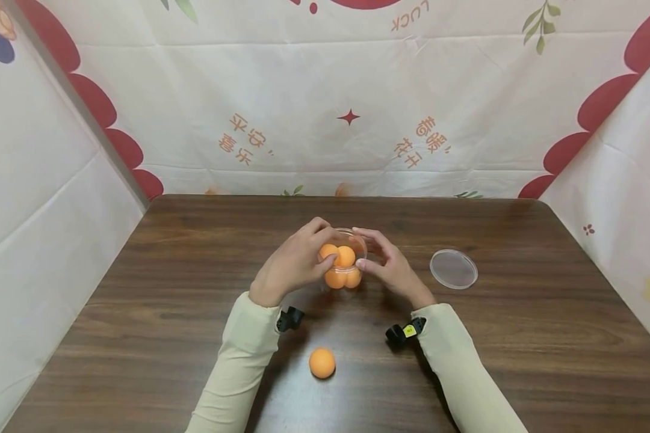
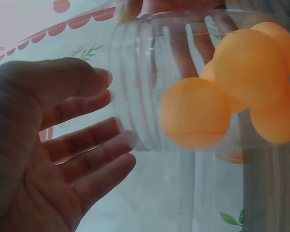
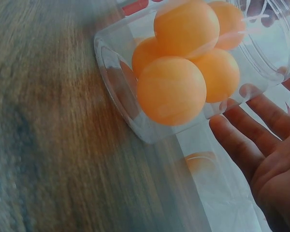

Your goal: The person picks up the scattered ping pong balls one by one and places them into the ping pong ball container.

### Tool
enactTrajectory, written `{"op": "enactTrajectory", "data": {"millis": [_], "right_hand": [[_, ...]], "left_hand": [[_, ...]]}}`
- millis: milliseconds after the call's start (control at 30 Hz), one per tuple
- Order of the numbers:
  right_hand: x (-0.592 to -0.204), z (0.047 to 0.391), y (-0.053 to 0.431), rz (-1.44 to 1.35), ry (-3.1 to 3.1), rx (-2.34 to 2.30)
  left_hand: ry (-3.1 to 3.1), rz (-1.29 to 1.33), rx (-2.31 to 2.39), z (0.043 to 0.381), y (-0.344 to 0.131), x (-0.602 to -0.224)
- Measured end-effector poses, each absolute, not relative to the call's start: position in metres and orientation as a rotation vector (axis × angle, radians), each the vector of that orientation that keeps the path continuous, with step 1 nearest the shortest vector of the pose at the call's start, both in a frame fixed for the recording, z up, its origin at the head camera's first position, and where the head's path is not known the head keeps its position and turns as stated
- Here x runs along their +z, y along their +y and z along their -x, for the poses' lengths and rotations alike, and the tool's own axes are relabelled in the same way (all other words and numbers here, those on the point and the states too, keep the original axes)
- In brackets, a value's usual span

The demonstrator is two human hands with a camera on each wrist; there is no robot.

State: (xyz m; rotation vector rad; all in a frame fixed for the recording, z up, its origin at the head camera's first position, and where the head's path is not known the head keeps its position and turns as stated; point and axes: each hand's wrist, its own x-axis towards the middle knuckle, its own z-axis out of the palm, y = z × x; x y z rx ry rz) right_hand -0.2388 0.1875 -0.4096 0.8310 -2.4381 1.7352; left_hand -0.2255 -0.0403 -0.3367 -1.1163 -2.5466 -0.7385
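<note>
A clear plastic jar [image 1: 346, 269] with a threaded neck stands on the table, holding several orange ping-pong balls [image 1: 346, 257]. My right hand [image 1: 392, 267] grips the jar by its right side near the rim, thumb in front and fingers behind. At the left of the mouth is my left hand [image 1: 295, 261]; its thumb and fingers are spread, with no ball between them. In the left wrist view the fingertips lie beside the jar's neck [image 2: 140, 96]; whether they touch it I cannot tell. The right wrist view shows fingers against the jar wall [image 3: 121, 87].
One loose ping-pong ball [image 1: 322, 362] lies on the brown wooden table [image 1: 168, 300], nearer to me, between my forearms. Right of the right hand lies a round clear lid [image 1: 454, 269]. A printed white cloth [image 1: 303, 84] hangs behind the table and along its sides.
</note>
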Motion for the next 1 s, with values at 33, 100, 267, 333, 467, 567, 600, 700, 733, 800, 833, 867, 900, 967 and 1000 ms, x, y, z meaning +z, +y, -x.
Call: {"op": "enactTrajectory", "data": {"millis": [33, 100, 267, 333, 467, 567, 600, 700, 733, 800, 833, 867, 900, 967, 1000], "right_hand": [[-0.41, 0.238, 0.187, -0.829, -2.438, 1.736], [-0.411, 0.238, 0.187, -0.824, -2.439, 1.731], [-0.413, 0.235, 0.187, -0.799, -2.443, 1.734], [-0.415, 0.235, 0.186, -0.8, -2.443, 1.745], [-0.418, 0.234, 0.185, -0.812, -2.439, 1.758], [-0.417, 0.234, 0.185, -0.807, -2.43, 1.756], [-0.416, 0.234, 0.185, -0.806, -2.425, 1.753], [-0.414, 0.236, 0.187, -0.809, -2.417, 1.746], [-0.414, 0.237, 0.187, -0.811, -2.415, 1.744], [-0.413, 0.238, 0.188, -0.814, -2.416, 1.741], [-0.412, 0.239, 0.188, -0.814, -2.417, 1.742], [-0.412, 0.24, 0.188, -0.817, -2.413, 1.743], [-0.412, 0.241, 0.188, -0.821, -2.408, 1.745], [-0.412, 0.242, 0.188, -0.826, -2.4, 1.749], [-0.412, 0.242, 0.189, -0.832, -2.393, 1.752]], "left_hand": [[-2.551, 1.116, -0.736, 0.224, -0.041, -0.336], [-2.554, 1.117, -0.729, 0.222, -0.043, -0.334], [-2.573, 1.113, -0.723, 0.214, -0.048, -0.334], [-2.578, 1.116, -0.729, 0.21, -0.05, -0.334], [-2.578, 1.139, -0.721, 0.204, -0.053, -0.334], [-2.572, 1.158, -0.695, 0.201, -0.054, -0.33], [-2.569, 1.163, -0.681, 0.201, -0.055, -0.329], [-2.578, 1.191, -0.628, 0.197, -0.056, -0.323], [-2.584, 1.204, -0.607, 0.195, -0.056, -0.321], [-2.604, 1.235, -0.573, 0.191, -0.056, -0.318], [-2.616, 1.252, -0.551, 0.188, -0.057, -0.317], [-2.629, 1.267, -0.527, 0.186, -0.056, -0.317], [-2.639, 1.284, -0.505, 0.184, -0.056, -0.317], [-2.661, 1.317, -0.467, 0.18, -0.054, -0.318], [-2.671, 1.335, -0.448, 0.178, -0.053, -0.319]]}}
